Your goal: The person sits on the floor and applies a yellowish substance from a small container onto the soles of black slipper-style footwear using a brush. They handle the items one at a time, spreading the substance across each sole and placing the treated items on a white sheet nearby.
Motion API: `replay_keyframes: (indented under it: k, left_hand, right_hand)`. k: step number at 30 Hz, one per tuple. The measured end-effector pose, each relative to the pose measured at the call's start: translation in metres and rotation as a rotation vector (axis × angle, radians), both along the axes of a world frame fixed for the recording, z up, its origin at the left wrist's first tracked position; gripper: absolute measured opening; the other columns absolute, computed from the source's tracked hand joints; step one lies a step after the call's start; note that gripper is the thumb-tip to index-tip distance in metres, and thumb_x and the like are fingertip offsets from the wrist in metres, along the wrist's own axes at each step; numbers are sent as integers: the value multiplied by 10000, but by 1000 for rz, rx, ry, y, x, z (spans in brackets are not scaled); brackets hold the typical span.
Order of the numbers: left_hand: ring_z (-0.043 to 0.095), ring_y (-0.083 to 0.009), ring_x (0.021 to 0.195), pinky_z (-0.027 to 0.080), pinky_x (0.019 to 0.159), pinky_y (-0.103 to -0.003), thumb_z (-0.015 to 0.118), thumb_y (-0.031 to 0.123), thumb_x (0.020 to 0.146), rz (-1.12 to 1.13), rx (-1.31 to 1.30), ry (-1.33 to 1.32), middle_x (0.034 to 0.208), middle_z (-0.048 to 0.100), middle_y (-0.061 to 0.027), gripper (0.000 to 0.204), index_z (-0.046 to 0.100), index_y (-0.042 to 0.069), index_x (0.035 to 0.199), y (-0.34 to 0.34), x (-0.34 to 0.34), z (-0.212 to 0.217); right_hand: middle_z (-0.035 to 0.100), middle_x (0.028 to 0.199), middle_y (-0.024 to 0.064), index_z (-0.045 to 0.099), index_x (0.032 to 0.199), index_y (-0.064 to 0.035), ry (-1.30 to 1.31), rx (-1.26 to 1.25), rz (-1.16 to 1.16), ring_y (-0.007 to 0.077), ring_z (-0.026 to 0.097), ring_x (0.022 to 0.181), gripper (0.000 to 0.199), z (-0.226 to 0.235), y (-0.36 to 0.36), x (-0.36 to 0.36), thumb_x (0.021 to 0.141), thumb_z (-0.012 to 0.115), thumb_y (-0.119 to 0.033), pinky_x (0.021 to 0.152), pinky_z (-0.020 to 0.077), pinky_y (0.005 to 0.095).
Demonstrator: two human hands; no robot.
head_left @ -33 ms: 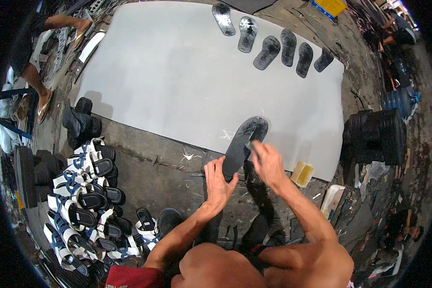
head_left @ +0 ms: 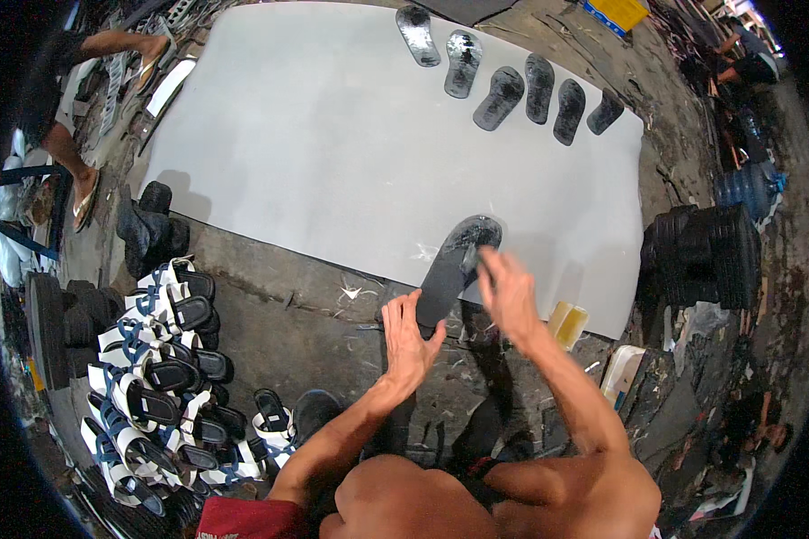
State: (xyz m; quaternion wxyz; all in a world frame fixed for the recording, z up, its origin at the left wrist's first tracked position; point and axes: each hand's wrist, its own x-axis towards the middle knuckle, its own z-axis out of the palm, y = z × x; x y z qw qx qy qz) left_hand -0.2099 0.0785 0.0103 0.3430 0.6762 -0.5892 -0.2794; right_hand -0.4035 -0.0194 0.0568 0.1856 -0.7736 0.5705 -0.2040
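Note:
A black shoe sole (head_left: 447,274) lies slantwise across the near edge of the white sheet (head_left: 315,135). Its far half looks wet and shiny, its heel end matt. My left hand (head_left: 407,340) grips the heel end between thumb and fingers. Over the sole's far half, my right hand (head_left: 511,296) is closed on a small dark brush-like tool (head_left: 470,258), blurred by motion, its tip against the sole. Beside my right wrist stands a small clear tub (head_left: 566,325) of yellowish liquid. Several black soles (head_left: 500,99) with shiny patches lie along the sheet's far right edge.
White, black and navy sandals (head_left: 157,386) are heaped at the left. Stacks of black soles (head_left: 701,256) stand at the right, and dark soles (head_left: 54,323) at the far left. A person's sandalled foot (head_left: 85,198) is near the upper left; another person (head_left: 746,54) is far right.
My right hand has moved slightly up and right with the tool along the sole. My left hand keeps its grip on the heel end.

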Motion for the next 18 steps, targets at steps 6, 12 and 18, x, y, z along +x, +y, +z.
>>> replay_keyframes:
  k: [6, 12, 18]
  left_hand:
    - [573, -424, 1237, 481, 1094, -532, 867, 55, 854, -96, -15, 78, 1317, 621, -227, 701, 583, -20, 1490, -18, 4, 8]
    - [623, -446, 1217, 515, 1089, -512, 588, -158, 866, -190, -47, 179, 1297, 680, -233, 611, 665, 18, 1445, -14, 38, -5]
    - [585, -423, 1224, 497, 1101, -517, 871, 57, 833, -121, -18, 88, 1303, 635, -221, 674, 628, 29, 1461, -8, 25, 5]
  right_hand:
    - [721, 1162, 242, 683, 1368, -38, 48, -184, 151, 474, 690, 1098, 408, -17, -65, -21, 962, 720, -21, 951, 567, 530]
    - [701, 1097, 173, 711, 1373, -39, 42, 4, 253, 384, 690, 1046, 442, -8, 83, 36, 932, 736, -34, 935, 602, 503]
    - [749, 1206, 310, 711, 1314, 9, -160, 214, -169, 522, 721, 1102, 289, 16, -12, 21, 1059, 692, -125, 946, 577, 577]
